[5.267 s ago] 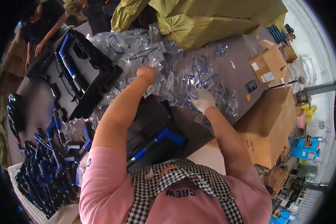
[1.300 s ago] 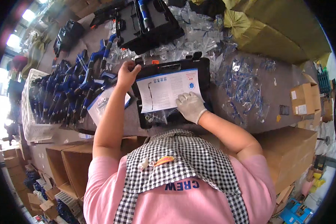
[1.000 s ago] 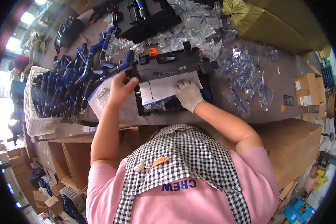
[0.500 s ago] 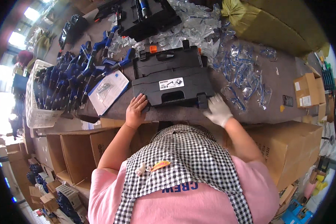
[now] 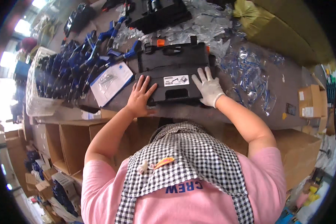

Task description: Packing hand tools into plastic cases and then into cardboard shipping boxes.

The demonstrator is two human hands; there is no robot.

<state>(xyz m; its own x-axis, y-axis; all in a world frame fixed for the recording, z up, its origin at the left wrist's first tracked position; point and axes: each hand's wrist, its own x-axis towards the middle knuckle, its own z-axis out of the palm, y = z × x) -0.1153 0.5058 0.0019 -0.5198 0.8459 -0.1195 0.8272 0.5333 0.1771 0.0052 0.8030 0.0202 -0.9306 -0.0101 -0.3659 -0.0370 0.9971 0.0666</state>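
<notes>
A: Black case point(image 5: 171, 69), where?
B: On the grey table point(image 5: 287, 84); left hand point(image 5: 140, 98) at its left edge, gloved right hand point(image 5: 210, 87) on its right side, fingers of both spread.
A: Handling?
B: Probably stiff, slick (plastic, I guess), moderately heavy; hold both sides.

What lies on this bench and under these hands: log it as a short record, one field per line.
left hand: bare, spread palm-down, fingers on the case's left side
right hand: gloved, spread on the case's right side
case: black case with a white label on its upper face
case latches: cannot tell if fastened
left of case: papers under a clear packet; blue-and-black tools heaped in and beside a white basket
right of case: clear bags with blue parts
beyond: second black case
</notes>
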